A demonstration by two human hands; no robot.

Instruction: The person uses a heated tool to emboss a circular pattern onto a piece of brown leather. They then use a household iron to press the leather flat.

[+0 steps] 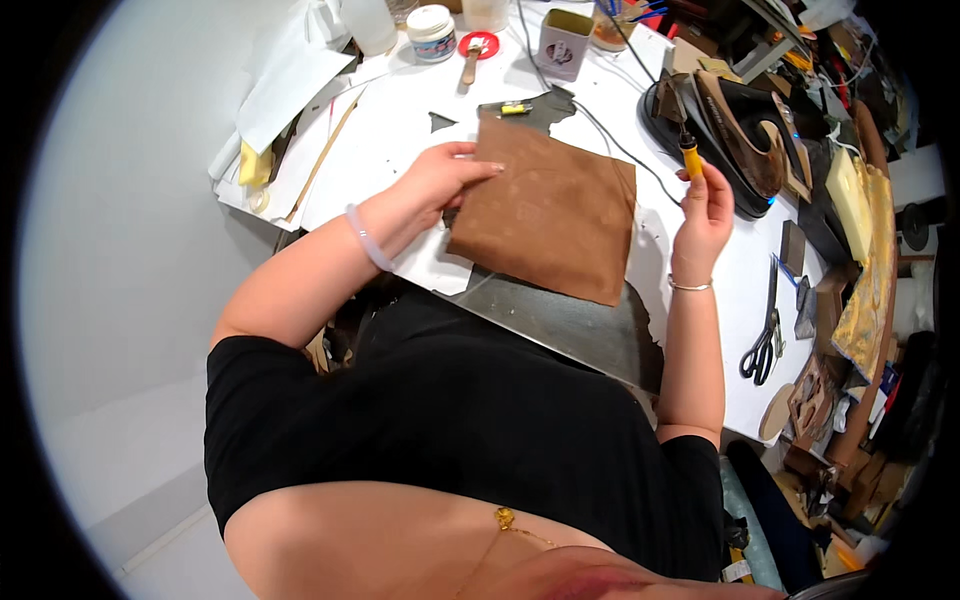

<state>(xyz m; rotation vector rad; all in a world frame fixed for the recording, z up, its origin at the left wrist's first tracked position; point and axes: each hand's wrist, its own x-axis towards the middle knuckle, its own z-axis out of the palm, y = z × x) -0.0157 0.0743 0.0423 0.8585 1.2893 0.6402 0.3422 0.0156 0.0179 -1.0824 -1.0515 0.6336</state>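
My left hand (445, 180) grips the left edge of a brown leather sheet (545, 215), thumb on top and fingers underneath. The sheet is roughly square and held over the near part of the table. To its right, my right hand (703, 225) is closed around a slim yellow-handled tool (691, 155) with a thin metal shaft pointing away from me. Its tip overlaps the dark iron behind it, so its exact shape is hard to make out. The tool and the leather are apart.
An iron (740, 130) stands at the back right. Scissors (766, 340) lie at the right. A dark slab (560, 320) lies under the leather at the front edge. Behind are a white jar (432, 35), a red lid (479, 44), a tin (564, 45) and dark cords (610, 140).
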